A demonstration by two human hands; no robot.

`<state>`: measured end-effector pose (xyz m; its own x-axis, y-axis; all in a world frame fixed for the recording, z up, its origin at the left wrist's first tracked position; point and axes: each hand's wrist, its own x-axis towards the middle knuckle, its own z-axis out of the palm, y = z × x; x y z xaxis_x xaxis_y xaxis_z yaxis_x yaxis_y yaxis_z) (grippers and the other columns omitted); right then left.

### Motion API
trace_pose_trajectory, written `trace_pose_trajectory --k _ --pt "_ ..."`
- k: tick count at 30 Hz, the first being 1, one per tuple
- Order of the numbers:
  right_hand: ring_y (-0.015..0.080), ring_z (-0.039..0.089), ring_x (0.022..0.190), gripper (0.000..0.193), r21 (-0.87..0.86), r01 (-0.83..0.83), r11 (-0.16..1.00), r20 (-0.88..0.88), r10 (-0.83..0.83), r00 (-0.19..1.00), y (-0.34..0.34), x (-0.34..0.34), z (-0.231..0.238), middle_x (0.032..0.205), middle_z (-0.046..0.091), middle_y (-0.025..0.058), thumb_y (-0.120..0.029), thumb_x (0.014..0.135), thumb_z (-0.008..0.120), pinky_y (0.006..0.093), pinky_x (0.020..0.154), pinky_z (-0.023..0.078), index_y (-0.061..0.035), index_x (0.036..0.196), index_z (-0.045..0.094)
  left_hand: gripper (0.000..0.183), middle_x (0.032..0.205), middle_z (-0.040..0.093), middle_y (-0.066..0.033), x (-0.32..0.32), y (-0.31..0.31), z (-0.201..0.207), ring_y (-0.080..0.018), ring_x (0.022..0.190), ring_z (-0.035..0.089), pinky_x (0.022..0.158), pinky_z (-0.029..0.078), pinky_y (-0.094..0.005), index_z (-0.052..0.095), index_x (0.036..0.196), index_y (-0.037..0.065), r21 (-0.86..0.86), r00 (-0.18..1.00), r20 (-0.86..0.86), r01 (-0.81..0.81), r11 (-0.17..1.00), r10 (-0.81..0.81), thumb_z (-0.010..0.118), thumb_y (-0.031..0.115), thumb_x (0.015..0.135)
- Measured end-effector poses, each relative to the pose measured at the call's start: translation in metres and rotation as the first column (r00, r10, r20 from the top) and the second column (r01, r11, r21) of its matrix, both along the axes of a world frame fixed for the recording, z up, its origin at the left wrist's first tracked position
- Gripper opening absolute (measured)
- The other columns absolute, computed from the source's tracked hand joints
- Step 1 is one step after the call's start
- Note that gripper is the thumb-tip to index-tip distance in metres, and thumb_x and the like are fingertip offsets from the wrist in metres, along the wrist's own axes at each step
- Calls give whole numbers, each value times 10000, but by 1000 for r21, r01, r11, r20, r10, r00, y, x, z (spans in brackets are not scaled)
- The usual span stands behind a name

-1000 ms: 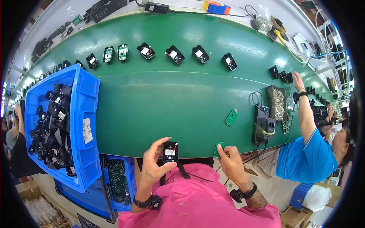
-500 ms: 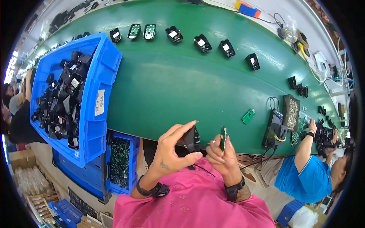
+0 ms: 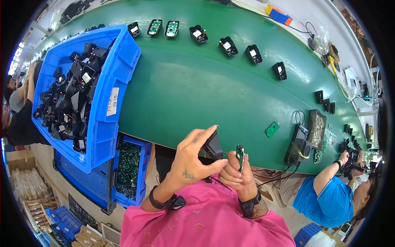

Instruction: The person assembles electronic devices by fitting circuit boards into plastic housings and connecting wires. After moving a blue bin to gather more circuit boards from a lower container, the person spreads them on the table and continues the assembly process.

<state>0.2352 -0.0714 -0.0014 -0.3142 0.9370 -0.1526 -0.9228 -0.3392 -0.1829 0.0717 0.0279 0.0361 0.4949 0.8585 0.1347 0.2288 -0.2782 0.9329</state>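
My left hand (image 3: 191, 157) grips a black plastic housing (image 3: 213, 145) between thumb and fingers, near the front edge of the green table. Close beside it on the right, my right hand (image 3: 238, 173) pinches a small green circuit board (image 3: 240, 154), held upright. A thin reddish wire runs from the housing toward the fingers of my right hand; where it ends is hidden. Another green circuit board (image 3: 272, 129) lies on the table to the right, touched by neither hand.
A blue bin (image 3: 111, 103) heaped with black housings stands at the left; a lower blue crate (image 3: 142, 181) holds circuit boards. Open black housings (image 3: 228, 47) line the table's far side. A black power unit (image 3: 298, 148) and parts tray (image 3: 317, 127) stand right, near a co-worker in blue (image 3: 325, 201).
My left hand has turned the housing so its closed outer side shows. The board in my right hand has tilted, showing more of its face. The whole view has shifted slightly.
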Motion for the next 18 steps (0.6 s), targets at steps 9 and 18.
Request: trace_pose_trajectory --k 9,18 --pt "94 568 487 314 -45 254 966 770 -128 625 12 5 20 650 617 57 3 835 749 216 408 417 -26 1026 502 717 1282 535 -159 -9 3 11 -211 1013 664 823 561 -336 510 1385 -1 -502 957 204 281 818 -204 783 83 727" --pt "34 508 584 529 113 130 985 994 -111 -18 25 1 25 685 543 -25 21 735 822 175 510 384 -45 1112 457 677 1248 488 -130 -6 -10 -14 -106 809 537 682 482 -246 198 1485 72 -592 863 498 409 695 -85 501 -17 887"
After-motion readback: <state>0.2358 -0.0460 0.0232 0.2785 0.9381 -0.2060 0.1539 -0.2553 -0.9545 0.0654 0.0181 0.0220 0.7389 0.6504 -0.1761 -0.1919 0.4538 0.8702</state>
